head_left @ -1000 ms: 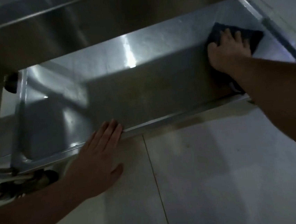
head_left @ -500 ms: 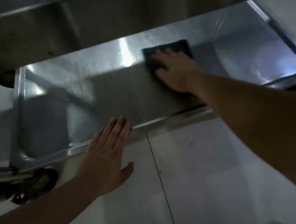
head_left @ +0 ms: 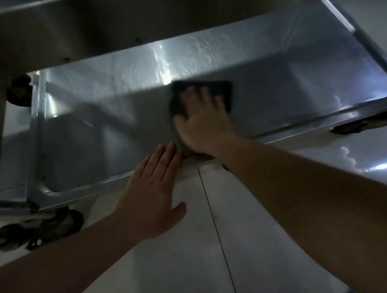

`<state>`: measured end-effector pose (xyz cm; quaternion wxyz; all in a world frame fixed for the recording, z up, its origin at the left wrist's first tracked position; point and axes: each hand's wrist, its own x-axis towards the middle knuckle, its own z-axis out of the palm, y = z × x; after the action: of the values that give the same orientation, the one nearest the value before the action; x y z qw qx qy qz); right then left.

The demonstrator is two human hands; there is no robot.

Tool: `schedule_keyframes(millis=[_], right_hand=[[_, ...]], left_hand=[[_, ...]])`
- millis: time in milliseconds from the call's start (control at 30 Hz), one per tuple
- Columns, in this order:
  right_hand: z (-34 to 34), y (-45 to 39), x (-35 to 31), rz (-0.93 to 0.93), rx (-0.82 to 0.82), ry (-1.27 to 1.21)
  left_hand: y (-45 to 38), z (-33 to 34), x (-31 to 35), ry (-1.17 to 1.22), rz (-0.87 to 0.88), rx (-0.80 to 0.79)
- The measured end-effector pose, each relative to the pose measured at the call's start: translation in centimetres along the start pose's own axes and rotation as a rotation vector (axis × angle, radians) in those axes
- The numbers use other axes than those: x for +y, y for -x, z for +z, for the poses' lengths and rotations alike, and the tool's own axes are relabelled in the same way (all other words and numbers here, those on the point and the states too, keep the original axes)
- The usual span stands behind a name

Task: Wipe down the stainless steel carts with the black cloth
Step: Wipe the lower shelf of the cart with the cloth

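At the far left, a black caster wheel stands under the corner of the steel cart's lower shelf. Next, the left hand lies flat with straight fingers, its fingertips touching the shelf's front rim, as it did before. To its right, the right hand presses the black cloth with spread fingers on the middle of the shelf; a second ago the cloth was in the far right corner. An upper shelf hides the back part. No writing can be read. White floor tiles lie below.
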<state>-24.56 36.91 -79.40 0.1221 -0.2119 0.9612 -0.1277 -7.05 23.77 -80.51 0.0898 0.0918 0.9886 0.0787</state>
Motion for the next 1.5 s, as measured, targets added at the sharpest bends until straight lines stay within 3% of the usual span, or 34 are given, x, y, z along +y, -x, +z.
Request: schedule_keyframes(millis=[67,167,233,367,433,567,667,900,1000,1100,1200,1300,1400,1500], right_hand=[[0.2,-0.1,-1.9,-0.301,-0.114,0.048],[-1.4,-1.4,1.2,-0.447,-0.125,0.107],[-2.6,-2.2,4.8,-0.348,-0.051,0.120],[-5.4,-3.6,12.9,0.165,0.133,0.023],[-6.1,-4.3,14.9,0.382,0.141,-0.023],[-6.0,-6.4,12.0,0.481,0.100,-0.075],[-4.5,-8.4,5.5,0.291,0.074,-0.038],[1.2,-6.6,-10.8,-0.513,-0.145,0.095],[2.0,-3.6,-10.2,-0.663,-0.179,0.119],[1.0,-1.5,-4.6,-0.690,-0.155,0.164],[-1.7,-2.8,2.0,-0.532,-0.107,0.147],[-3.6,-6.1,5.5,-0.169,-0.008,0.080],[-2.8,-9.1,3.3,0.095,0.031,0.019],[-1.7,-11.2,-2.6,0.084,-0.001,-0.009]], left_hand=[[-0.2,-0.4,-0.7,0.026,0.017,-0.005],[0.2,-1.3,-1.8,0.039,0.007,0.017],[1.3,-1.4,-3.1,0.043,-0.071,0.053],[4.6,-0.8,-6.5,0.001,-0.239,0.054],[6.0,-0.5,-7.6,-0.025,-0.323,0.065],[6.8,-0.1,-8.3,-0.049,-0.327,0.060],[6.6,0.3,-8.1,-0.048,-0.360,0.068],[7.0,0.4,-8.2,-0.064,-0.347,0.072],[6.9,0.3,-8.0,-0.076,-0.370,0.072],[6.8,0.1,-7.7,-0.044,-0.362,0.099],[6.9,0.0,-7.7,-0.015,-0.361,0.094],[6.8,-0.4,-8.1,0.089,-0.389,0.140],[7.3,-0.5,-8.9,0.048,-0.477,0.140],[7.6,-0.2,-9.0,-0.008,-0.524,0.072]])
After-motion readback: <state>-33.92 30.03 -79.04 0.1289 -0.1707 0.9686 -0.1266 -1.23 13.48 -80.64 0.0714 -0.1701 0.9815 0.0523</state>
